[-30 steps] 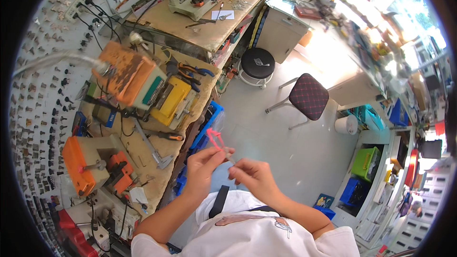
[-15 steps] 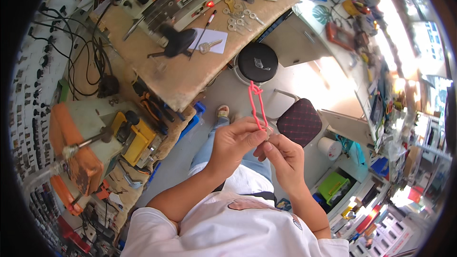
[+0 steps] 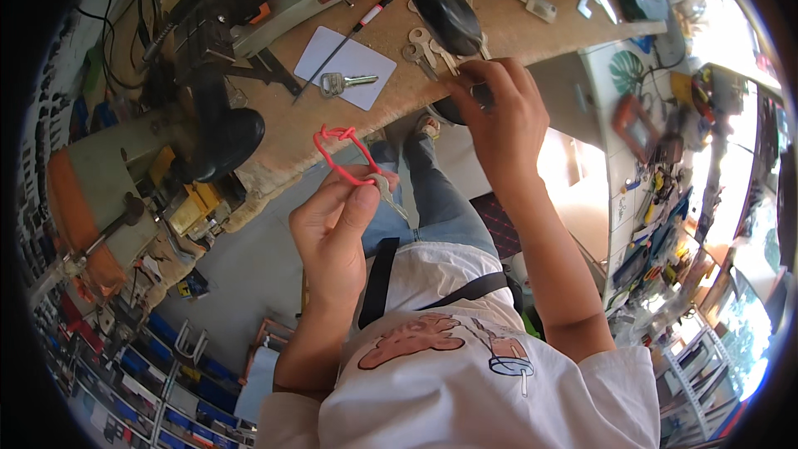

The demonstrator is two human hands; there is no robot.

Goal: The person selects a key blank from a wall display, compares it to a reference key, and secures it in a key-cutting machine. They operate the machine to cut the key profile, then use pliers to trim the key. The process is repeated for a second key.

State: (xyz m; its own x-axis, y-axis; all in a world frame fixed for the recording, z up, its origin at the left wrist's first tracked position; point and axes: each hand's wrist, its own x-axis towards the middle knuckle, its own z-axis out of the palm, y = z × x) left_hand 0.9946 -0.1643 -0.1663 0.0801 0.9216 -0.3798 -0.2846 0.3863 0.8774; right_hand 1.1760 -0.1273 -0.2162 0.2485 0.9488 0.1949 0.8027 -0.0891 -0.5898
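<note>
My left hand [image 3: 332,229] pinches a silver key [image 3: 387,191] near its head. A knotted loop of red cord [image 3: 322,152] is attached to the key and stands up above the fingers. My right hand [image 3: 505,112] is at the workbench edge, fingers bent and a gap between thumb and fingertips. Its fingertips are beside a group of loose keys [image 3: 421,40], and I see nothing clearly held in them. Left of this group, a larger key [image 3: 345,83] lies on a white card [image 3: 366,62], with a thin screwdriver [image 3: 353,37] across the card.
A key machine with a black-handled lever [image 3: 436,0] stands on the wooden workbench [image 3: 515,33]. Another black knob [image 3: 233,141] juts out at the bench's left. A single key [image 3: 524,0] lies farther back. Tools and goods crowd the right-hand counter [image 3: 603,91].
My hands have parted: the left keeps the corded key and has moved left, while the right has let go and reached up to the keys on the bench. My view has shifted closer to the bench.
</note>
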